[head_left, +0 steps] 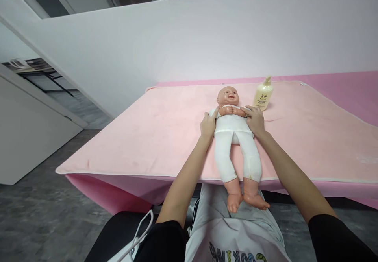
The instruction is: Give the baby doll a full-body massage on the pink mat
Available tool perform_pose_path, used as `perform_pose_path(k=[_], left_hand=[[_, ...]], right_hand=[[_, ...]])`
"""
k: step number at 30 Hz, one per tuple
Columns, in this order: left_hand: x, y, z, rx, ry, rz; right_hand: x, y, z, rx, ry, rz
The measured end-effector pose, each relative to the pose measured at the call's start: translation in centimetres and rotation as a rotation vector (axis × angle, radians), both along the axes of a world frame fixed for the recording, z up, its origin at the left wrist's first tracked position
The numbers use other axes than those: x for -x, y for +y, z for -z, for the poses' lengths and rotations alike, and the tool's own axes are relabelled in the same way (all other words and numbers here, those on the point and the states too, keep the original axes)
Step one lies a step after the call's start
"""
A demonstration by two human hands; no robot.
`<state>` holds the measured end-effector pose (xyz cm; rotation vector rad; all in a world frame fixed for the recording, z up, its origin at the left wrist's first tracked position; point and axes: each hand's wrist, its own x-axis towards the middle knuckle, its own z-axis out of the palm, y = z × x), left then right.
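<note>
A baby doll with a white cloth body lies face up on a pink blanket, its feet hanging past the front edge. My left hand rests against the doll's side at the left, fingers up by its arm. On the other side, my right hand touches the doll's arm and chest, with fingers reaching over the sleeve. Both hands appear to hold the doll between them. Just behind my right hand stands a pale yellow pump bottle.
A white wall rises behind the table. Darker pink cloth shows under the blanket at the right and hangs at the front left. A white cable lies near my left elbow. A white door is at the far left.
</note>
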<state>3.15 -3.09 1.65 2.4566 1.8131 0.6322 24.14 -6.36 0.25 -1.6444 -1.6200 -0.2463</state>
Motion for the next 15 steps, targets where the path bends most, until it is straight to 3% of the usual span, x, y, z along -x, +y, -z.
perform_pose_path(k=[6,9,13,15], left_hand=[[0.1,0.7,1.0,-0.162,-0.177,0.121],[0.5,1.3,1.3,-0.15,-0.353,0.215],[1.1,1.9,1.3,-0.087,-0.642,0.323],[1.1,2.2,1.3,-0.055,-0.846,0.307]], right_hand=[[0.1,-0.3,-0.4,0.023,0.011,-0.046],[-0.3,-0.4,-0.5,0.003,0.083,-0.086],[-1.2,-0.3,-0.6,-0.057,0.349,-0.098],[-1.7,-0.1,-0.6,-0.094,0.556,-0.041]])
